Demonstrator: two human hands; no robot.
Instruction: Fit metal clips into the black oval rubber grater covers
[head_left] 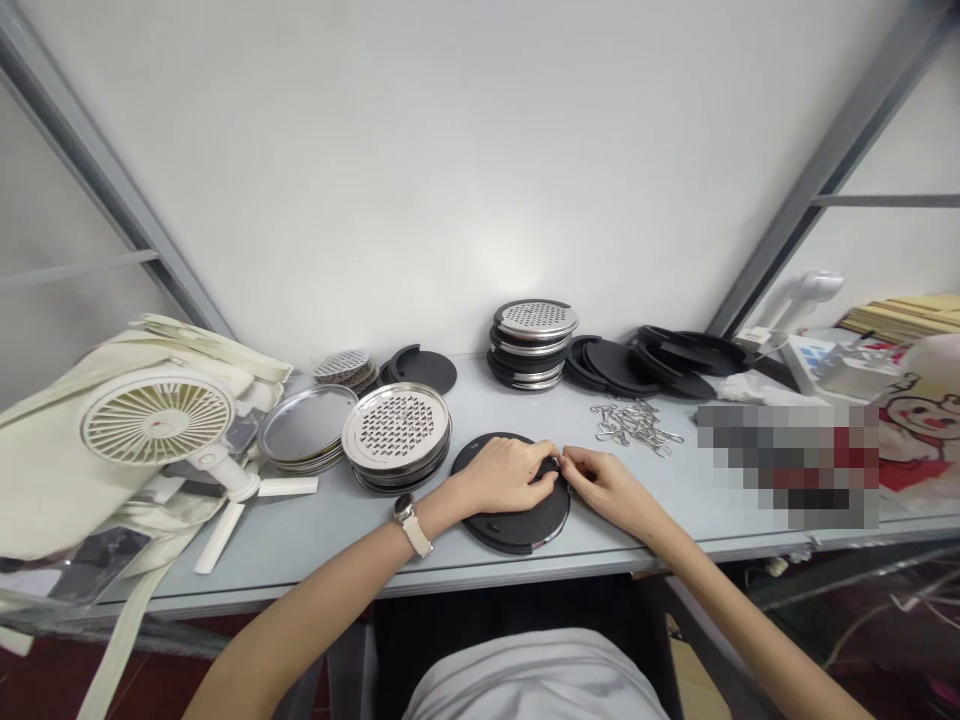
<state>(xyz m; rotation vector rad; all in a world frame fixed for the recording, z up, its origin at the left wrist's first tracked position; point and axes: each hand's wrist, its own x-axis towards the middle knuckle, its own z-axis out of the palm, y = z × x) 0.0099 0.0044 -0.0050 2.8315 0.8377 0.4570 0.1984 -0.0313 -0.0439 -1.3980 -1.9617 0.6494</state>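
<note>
A black round disc [514, 527] lies on the table in front of me, its near edge showing a sliver of shiny metal. My left hand [510, 475] rests over it, fingers curled down and gripping it near its right rim. At that same rim, my right hand [600, 485] pinches with thumb and forefinger. Whatever is between those fingertips is too small to make out. Left of the disc stands a stack of perforated metal grater plates [397, 428]. Behind my right hand lies a loose pile of wire clips [634, 425].
Plain metal discs [309, 425] are stacked at the left, beside a white fan [157, 415] and a cream bag [45, 450]. Farther back stand assembled graters [534, 345] and black round pieces [619, 365]. A blurred patch [795, 465] covers the right side.
</note>
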